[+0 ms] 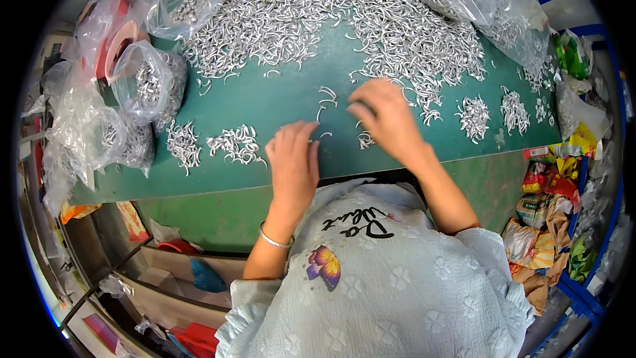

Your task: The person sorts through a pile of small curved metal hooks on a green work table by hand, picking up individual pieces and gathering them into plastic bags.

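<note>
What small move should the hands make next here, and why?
Probably the left hand should draw in the few loose curved silver pieces: they lie near its fingertips, in the gap toward the right hand, apart from the large heap. Whether either hand already holds a piece, I cannot tell.

Green tabletop, broad heap of curved silvery pieces toward the far side, small piles nearer, clear plastic bags at left
</note>
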A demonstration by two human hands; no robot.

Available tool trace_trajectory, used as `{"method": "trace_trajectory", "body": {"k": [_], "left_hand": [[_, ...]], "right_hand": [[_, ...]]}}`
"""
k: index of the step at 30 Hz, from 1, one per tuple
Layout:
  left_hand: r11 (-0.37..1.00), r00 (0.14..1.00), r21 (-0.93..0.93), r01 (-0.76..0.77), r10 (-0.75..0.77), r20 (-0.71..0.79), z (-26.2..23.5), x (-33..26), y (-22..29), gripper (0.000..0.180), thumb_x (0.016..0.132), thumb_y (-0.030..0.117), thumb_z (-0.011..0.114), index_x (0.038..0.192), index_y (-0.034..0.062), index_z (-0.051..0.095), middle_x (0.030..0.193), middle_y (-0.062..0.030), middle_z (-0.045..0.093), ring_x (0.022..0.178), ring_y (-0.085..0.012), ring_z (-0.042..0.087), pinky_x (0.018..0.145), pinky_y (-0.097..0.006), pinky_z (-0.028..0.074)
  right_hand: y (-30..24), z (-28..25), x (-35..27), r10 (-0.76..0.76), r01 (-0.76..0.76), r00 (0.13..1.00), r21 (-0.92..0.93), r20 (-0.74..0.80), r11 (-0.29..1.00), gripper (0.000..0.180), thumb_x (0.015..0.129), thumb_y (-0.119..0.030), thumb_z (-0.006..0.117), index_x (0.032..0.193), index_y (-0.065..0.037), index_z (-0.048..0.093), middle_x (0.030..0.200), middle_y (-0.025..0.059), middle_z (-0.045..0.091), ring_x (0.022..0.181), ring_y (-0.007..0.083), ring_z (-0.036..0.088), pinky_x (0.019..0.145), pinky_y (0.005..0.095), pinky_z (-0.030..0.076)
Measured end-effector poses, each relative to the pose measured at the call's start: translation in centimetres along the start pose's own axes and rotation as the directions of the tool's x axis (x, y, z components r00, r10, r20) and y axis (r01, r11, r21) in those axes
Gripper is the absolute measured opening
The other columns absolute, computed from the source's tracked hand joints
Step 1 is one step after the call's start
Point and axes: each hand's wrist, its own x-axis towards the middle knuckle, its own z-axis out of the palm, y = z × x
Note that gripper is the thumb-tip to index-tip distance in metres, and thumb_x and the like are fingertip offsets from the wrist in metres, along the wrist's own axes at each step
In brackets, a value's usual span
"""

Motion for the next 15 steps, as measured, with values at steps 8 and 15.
{"method": "trace_trajectory", "body": {"k": [8, 15], "left_hand": [[0.998, 0.996, 0.038, -0.052, 0.049, 0.072, 1.9, -0.8, -0.4, 0.023, 0.079, 0.001, 0.068, 0.101, 0.0062, 0.062, 0.110, -0.0077, 0.055, 0.104, -0.0266, 0.053, 0.087, -0.040, 0.034], [0.990, 0.999, 0.134, 0.037, -0.033, -0.034, 1.0, -0.8, -0.6, 0.021, 0.079, -0.001, 0.066, 0.098, 0.0065, 0.061, 0.108, -0.0086, 0.055, 0.103, -0.0276, 0.052, 0.087, -0.040, 0.034]], "right_hand": [[1.5, -1.5, 0.8, 0.035, -0.047, 0.999, -0.348, -0.040, 0.936, 0.010, 0.078, -0.007, 0.068, 0.087, -0.004, 0.063, 0.099, 0.0073, 0.056, 0.093, 0.0273, 0.048, 0.081, 0.0394, 0.036], [-2.1, 3.4, -0.3, -0.084, 0.136, 0.976, -0.260, 0.200, 0.956, 0.015, 0.077, -0.009, 0.068, 0.091, -0.005, 0.063, 0.098, 0.0081, 0.056, 0.095, 0.0280, 0.049, 0.080, 0.0387, 0.037]]}}
